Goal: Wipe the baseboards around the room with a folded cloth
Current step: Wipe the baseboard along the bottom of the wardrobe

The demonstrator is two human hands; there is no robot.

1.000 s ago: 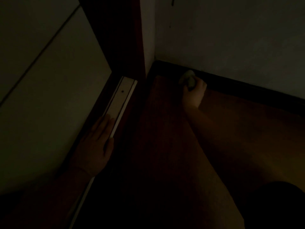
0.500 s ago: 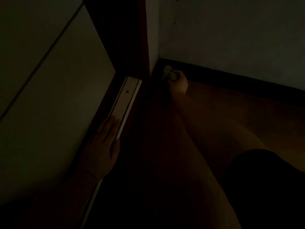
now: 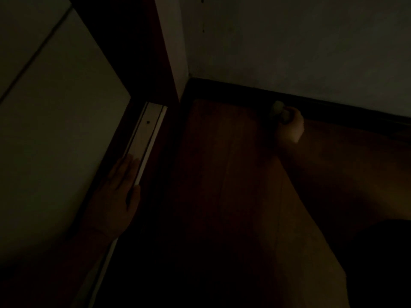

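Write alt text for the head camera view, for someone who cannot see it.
In a very dim room, a person's right hand holds a pale cloth against the dark baseboard near a corner. Their left hand rests flat on a pale door edge beside the wooden floor.

The left hand [image 3: 117,194] lies flat with its fingers straight and close together, and its bare forearm goes back to the lower left. The right arm reaches far forward, almost straight. The right hand [image 3: 289,127] has its fingers curled around a small pale folded cloth [image 3: 280,112].
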